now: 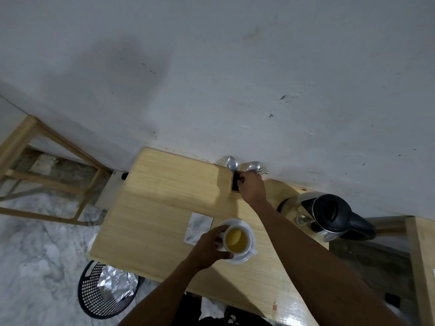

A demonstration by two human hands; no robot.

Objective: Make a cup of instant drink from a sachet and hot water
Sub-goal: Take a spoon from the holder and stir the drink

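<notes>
A white cup [236,238] of yellow liquid stands on a white saucer [244,257] near the middle of the wooden table [164,196]. My left hand [209,248] wraps the cup's left side. A silvery sachet [197,228] lies flat just left of the saucer. My right hand [251,187] reaches to the wooden cutlery holder [231,184] at the wall, fingers closed around the handle of a spoon [231,164]. A second spoon and a fork [256,169] stand in the same holder. The black and steel kettle [334,217] sits at the table's right end.
A black mesh bin [106,290] holding crumpled foil stands on the floor below the table's left corner. A wooden frame [47,161] stands at the far left. The white wall runs directly behind the table. Another wooden surface [423,255] shows at the right edge.
</notes>
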